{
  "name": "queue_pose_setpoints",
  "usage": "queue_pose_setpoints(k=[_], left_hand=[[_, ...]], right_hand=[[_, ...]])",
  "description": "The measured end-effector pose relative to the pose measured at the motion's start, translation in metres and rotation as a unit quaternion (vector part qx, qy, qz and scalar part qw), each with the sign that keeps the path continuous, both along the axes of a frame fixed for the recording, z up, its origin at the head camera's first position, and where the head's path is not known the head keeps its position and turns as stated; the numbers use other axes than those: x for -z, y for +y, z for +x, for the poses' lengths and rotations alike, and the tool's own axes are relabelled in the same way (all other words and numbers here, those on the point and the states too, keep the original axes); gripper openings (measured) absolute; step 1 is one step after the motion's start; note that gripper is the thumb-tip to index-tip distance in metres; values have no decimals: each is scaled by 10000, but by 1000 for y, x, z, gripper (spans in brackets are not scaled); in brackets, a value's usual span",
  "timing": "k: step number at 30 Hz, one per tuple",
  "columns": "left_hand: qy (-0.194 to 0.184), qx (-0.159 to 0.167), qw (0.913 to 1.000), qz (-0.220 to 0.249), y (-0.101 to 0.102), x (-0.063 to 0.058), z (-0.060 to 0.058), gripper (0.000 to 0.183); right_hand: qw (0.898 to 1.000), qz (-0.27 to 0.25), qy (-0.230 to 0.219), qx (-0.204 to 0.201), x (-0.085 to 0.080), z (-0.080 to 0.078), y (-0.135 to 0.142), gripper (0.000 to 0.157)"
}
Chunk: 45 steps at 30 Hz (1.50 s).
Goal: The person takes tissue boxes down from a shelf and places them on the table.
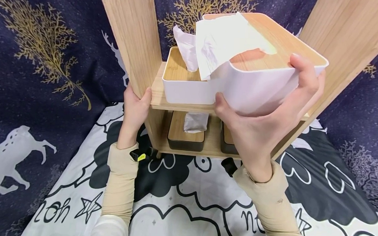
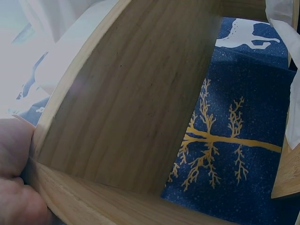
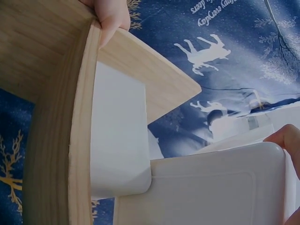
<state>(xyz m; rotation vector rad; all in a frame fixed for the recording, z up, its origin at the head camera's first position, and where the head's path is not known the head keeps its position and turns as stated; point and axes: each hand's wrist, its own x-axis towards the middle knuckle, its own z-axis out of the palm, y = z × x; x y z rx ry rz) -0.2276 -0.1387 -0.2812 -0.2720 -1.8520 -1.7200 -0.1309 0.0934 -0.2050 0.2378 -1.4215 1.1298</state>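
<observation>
Holding white box (image 1: 257, 93) in right hand (image 1: 272, 118), with fingers curled round wall and up to lid rim, thumb low at near left corner. Carrying box tilted, in front of right part of upper shelf (image 1: 176, 107), underside showing in right wrist view. Gripping left upright (image 1: 136, 29) with left hand (image 1: 135, 107), thumb and fingers wrapped round front edge, probably steadying rack. Seeing second white box (image 1: 187, 92) on left part of upper shelf, just beside held one; cannot tell whether touching. Also seeing left dark box (image 1: 185, 145) and right dark box (image 1: 228, 148) on lower shelf (image 1: 214, 133), right one partly hidden behind right hand. Reading step as mid-transfer at shelf front: grasped, not seated. Cannot tell direction, in or out, from these views. If going in, probably calls for levelling base, clearing shelf edge and second white box, sliding back toward right upright (image 1: 347, 44), then relaxing right fingers. If coming out, calls for drawing straight toward body before turning. Either way, worth keeping left hand braced and watching loose tissue (image 1: 218, 41), overlapping second white box in head view and likely to snag. Cannot judge free space behind held box: mostly hidden.
</observation>
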Motion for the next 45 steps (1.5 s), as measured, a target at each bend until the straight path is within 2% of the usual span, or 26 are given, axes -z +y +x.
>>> queue_pose_setpoints(k=[14,26,39,45], left_hand=[[66,75,10000,5,0,-1,1,41],[28,79,10000,11,-1,0,0,41],[19,10,10000,-65,0,-1,-1,42],[21,-35,10000,-80,0,-1,-1,43]], right_hand=[[9987,316,123,374,-1,6,6,86],[9993,86,352,-76,-1,9,7,89],[9988,-9,383,-289,0,14,10,90],[9993,85,296,-217,2,17,14,92]])
